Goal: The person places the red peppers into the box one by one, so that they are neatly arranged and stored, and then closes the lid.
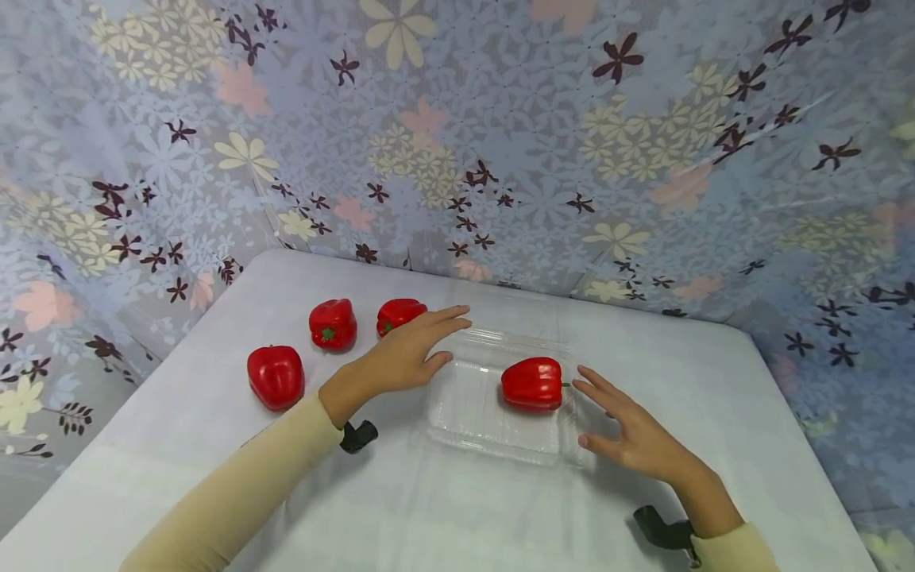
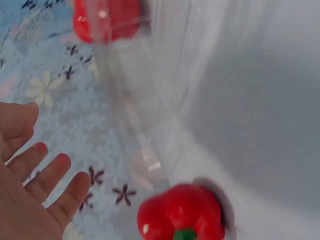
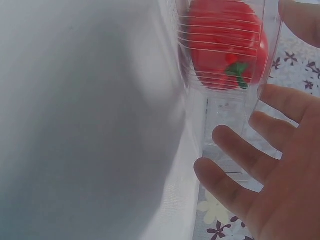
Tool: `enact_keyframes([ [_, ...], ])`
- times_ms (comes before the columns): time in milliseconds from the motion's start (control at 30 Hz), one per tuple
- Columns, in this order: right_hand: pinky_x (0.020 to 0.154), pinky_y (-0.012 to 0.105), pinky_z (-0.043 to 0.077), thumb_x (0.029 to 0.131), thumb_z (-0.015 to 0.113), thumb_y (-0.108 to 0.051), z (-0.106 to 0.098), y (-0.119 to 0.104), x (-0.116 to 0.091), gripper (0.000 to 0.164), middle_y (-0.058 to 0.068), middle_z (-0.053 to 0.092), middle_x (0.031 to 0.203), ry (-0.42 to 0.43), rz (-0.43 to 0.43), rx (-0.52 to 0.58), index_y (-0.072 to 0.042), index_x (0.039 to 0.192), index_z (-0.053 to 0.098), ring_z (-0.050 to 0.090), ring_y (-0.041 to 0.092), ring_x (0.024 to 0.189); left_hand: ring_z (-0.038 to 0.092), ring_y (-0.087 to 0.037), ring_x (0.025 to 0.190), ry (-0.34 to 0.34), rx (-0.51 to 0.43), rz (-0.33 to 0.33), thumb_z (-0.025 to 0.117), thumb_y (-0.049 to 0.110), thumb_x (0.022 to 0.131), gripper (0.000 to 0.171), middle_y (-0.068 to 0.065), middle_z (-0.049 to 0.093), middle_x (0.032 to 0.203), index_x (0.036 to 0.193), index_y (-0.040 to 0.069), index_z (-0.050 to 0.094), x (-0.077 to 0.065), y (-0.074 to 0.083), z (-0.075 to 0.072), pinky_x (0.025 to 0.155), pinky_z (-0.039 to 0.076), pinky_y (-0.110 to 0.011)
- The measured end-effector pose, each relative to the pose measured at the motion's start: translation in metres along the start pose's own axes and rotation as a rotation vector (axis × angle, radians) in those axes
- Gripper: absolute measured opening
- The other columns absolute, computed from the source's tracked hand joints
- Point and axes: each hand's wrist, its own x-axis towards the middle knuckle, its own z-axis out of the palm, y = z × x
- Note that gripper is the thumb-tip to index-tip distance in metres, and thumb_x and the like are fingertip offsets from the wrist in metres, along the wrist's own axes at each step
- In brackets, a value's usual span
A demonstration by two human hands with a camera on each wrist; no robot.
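Observation:
A clear plastic container (image 1: 457, 397) sits on the table with one red bell pepper (image 1: 532, 384) lying on its side in it, green stem toward the right. My left hand (image 1: 409, 349) is held over the container's left side, fingers extended and holding nothing. Just behind that hand lies another red pepper (image 1: 399, 314), partly covered by it. At the container's right side is my right hand (image 1: 629, 429), its fingers spread near the pepper's stem. In the right wrist view the ribbed wall stands between those fingers (image 3: 235, 150) and the pepper (image 3: 225, 45).
Two more red peppers, one upright (image 1: 276, 377) and one with its stem facing me (image 1: 333, 325), sit on the left part of the white-covered table (image 1: 443, 524). Flower-patterned fabric (image 1: 457, 159) rises behind the table. Dark wrist-camera mounts (image 1: 661, 528) jut out under the wrists.

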Motion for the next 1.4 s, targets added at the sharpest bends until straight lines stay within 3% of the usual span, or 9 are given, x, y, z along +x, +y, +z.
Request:
enact_keyframes([
  [167,0.101,0.077,0.034,0.088,0.072,-0.022,-0.002,0.001,-0.004,0.072,0.021,0.028,0.162,0.012,-0.007,-0.001,-0.003,0.149,0.041,0.031,0.051,0.144,0.04,-0.028,0.146,0.085,-0.008,-0.035,0.068,0.018,0.092,0.058,-0.008,0.041,0.158,0.147,0.01,0.047,-0.016,-0.01,-0.015,0.114,0.042,-0.048],
  [333,0.103,0.076,0.033,0.086,0.074,-0.021,0.0,0.004,-0.002,0.073,0.021,0.028,0.161,0.01,-0.015,-0.017,-0.003,0.149,0.041,0.031,0.05,0.143,0.045,-0.031,0.142,0.17,0.01,-0.09,0.072,0.015,0.089,0.061,-0.011,0.045,0.155,0.144,0.007,0.049,-0.046,-0.021,-0.028,0.108,0.048,-0.049],
  [600,0.104,0.077,0.033,0.086,0.073,-0.021,0.003,0.002,0.002,0.073,0.02,0.029,0.162,0.014,-0.021,-0.015,-0.003,0.149,0.041,0.032,0.05,0.144,0.04,-0.034,0.143,0.166,0.079,-0.236,0.075,0.017,0.086,0.064,-0.012,0.041,0.156,0.144,0.008,0.05,-0.101,-0.041,-0.043,0.106,0.047,-0.055],
  [800,0.104,0.076,0.034,0.086,0.073,-0.022,0.002,0.001,-0.001,0.073,0.019,0.029,0.162,0.018,-0.002,-0.009,-0.005,0.149,0.041,0.032,0.049,0.144,0.043,-0.04,0.137,0.233,0.177,-0.286,0.074,0.013,0.085,0.059,-0.018,0.047,0.15,0.139,0.004,0.053,-0.129,-0.055,-0.048,0.107,0.043,-0.063],
  [1000,0.103,0.075,0.035,0.086,0.073,-0.023,0.003,0.005,-0.003,0.073,0.022,0.03,0.16,0.028,-0.028,-0.029,-0.003,0.149,0.041,0.034,0.05,0.143,0.044,-0.043,0.133,0.246,0.212,-0.367,0.078,0.012,0.081,0.061,-0.022,0.049,0.147,0.137,0.003,0.054,-0.145,-0.059,-0.05,0.1,0.045,-0.068],
  [1200,0.104,0.074,0.036,0.087,0.074,-0.023,0.004,0.006,-0.002,0.073,0.021,0.031,0.16,0.042,-0.063,-0.041,-0.004,0.149,0.041,0.034,0.049,0.142,0.045,-0.044,0.131,0.273,0.237,-0.387,0.08,0.011,0.079,0.062,-0.022,0.05,0.145,0.135,0.004,0.055,-0.155,-0.061,-0.045,0.096,0.047,-0.069],
  [1400,0.104,0.074,0.036,0.086,0.073,-0.022,0.003,0.006,-0.001,0.073,0.019,0.03,0.161,0.031,-0.033,-0.046,-0.006,0.15,0.041,0.034,0.048,0.143,0.046,-0.046,0.13,0.277,0.249,-0.397,0.081,0.011,0.076,0.065,-0.024,0.05,0.144,0.135,0.002,0.055,-0.157,-0.063,-0.044,0.094,0.048,-0.069],
])
